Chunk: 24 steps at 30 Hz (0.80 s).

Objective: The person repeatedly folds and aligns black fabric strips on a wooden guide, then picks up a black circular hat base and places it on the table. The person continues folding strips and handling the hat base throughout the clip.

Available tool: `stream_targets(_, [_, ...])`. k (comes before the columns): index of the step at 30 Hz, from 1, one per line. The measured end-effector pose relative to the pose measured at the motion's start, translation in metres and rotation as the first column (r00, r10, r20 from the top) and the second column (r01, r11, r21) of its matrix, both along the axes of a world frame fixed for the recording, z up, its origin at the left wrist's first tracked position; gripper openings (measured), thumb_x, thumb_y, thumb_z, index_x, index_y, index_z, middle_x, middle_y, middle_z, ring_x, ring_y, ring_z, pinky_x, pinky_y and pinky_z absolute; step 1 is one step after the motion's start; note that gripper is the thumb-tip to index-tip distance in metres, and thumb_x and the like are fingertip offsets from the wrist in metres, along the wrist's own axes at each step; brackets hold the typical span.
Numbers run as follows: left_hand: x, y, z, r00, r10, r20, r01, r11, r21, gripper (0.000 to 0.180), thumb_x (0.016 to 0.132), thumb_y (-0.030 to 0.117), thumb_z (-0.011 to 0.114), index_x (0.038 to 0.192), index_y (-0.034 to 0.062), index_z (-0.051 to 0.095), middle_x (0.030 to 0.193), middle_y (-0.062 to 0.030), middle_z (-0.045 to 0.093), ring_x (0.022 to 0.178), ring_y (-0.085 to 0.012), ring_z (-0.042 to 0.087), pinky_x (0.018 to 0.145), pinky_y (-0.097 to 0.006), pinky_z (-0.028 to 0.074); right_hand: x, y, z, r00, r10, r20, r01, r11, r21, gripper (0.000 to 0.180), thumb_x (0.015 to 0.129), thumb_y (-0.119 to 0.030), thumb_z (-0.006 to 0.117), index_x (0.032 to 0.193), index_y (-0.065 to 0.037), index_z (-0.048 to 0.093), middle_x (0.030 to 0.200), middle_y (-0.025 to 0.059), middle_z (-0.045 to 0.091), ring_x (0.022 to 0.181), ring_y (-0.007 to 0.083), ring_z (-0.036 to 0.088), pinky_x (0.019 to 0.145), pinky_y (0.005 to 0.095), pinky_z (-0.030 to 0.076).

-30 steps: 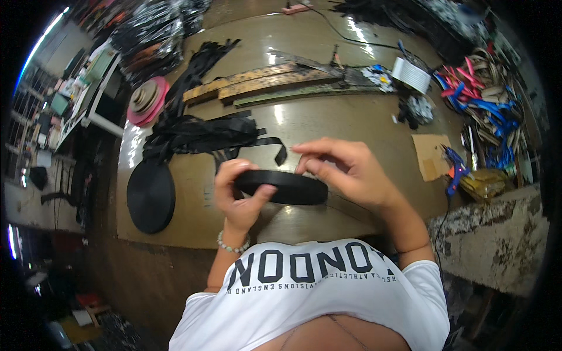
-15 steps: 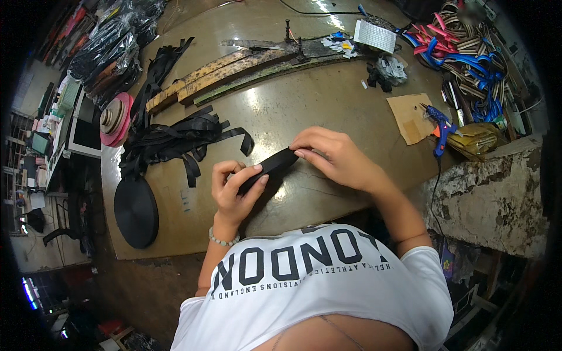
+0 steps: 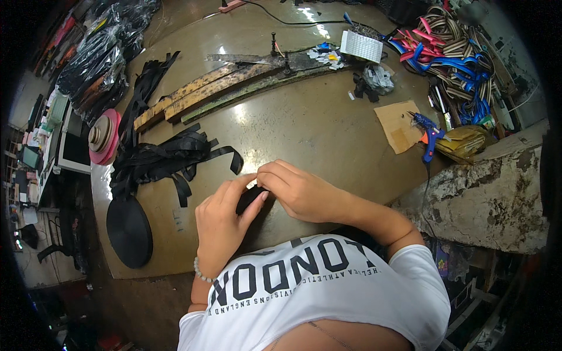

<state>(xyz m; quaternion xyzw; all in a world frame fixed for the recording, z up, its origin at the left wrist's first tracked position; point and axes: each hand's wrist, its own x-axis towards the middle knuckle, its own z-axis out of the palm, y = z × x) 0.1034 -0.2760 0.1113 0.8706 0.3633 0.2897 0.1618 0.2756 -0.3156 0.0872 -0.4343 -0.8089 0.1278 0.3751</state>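
Note:
Near the table's front edge, my two hands meet around a short black webbing strap (image 3: 249, 199), mostly covered by my fingers. My left hand (image 3: 221, 217) is closed on it, thumb on the near side and fingers on the far side. The fingers of my right hand (image 3: 300, 191) pinch the strap's far end, touching my left fingertips. To the left lies a loose heap of black webbing strips (image 3: 167, 157), one curled end reaching toward my hands. A flat, round roll of black webbing (image 3: 130, 233) sits at the table's left front edge.
Wooden bars (image 3: 202, 93) with upright bolts lie across the table's far side. A blue glue gun (image 3: 432, 137) is by cardboard (image 3: 398, 128) at right, its cord hanging down. Pink and tan rolls (image 3: 104, 137) stand at left; bundled coloured straps (image 3: 462, 64) fill the far right corner.
My right hand has come left and nearer, up against my left hand. The strap, stretched between them before, is now mostly hidden by fingers. The whole view has shifted slightly.

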Motion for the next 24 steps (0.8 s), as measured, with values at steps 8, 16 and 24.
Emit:
stream_targets(8, [-0.004,0.009,0.005,0.997,-0.051,0.056,0.056,0.993,-0.105,0.016,0.067,0.016,0.071,0.076,0.0066,0.063,0.071,-0.0047,0.060,0.061,-0.0208,0.059,0.053,-0.028,0.045,0.008,0.017,0.012,0.927,0.093,-0.364,-0.186,0.956,-0.229,0.008,0.081,-0.001,0.051,0.088,-0.001,0.051,0.087,0.0135,0.048,0.087,0.0280,0.050,0.079,0.0330,0.041])
stream_targets(16, [-0.028,0.014,0.006,0.977,0.087,0.192,0.004,0.903,-0.429,0.017,0.065,0.005,0.067,0.080,-0.0005,0.061,0.076,-0.0108,0.060,0.068,-0.0192,0.058,0.062,-0.026,0.045,0.219,0.115,0.041,0.588,-0.789,-0.178,0.798,0.532,0.283,0.014,0.083,-0.013,0.054,0.087,-0.001,0.059,0.084,0.0146,0.058,0.079,0.0287,0.057,0.070,0.0351,0.044])
stream_targets(24, [-0.049,0.017,-0.004,0.943,0.162,0.290,-0.020,0.900,-0.435,0.018,0.066,0.002,0.064,0.083,-0.0024,0.063,0.080,-0.0109,0.059,0.071,-0.0171,0.055,0.065,-0.025,0.043,0.326,0.168,-0.018,0.514,-0.817,0.263,0.730,0.577,0.366,0.012,0.078,-0.010,0.055,0.084,-0.001,0.060,0.088,0.0160,0.055,0.085,0.0351,0.053,0.075,0.0412,0.043])
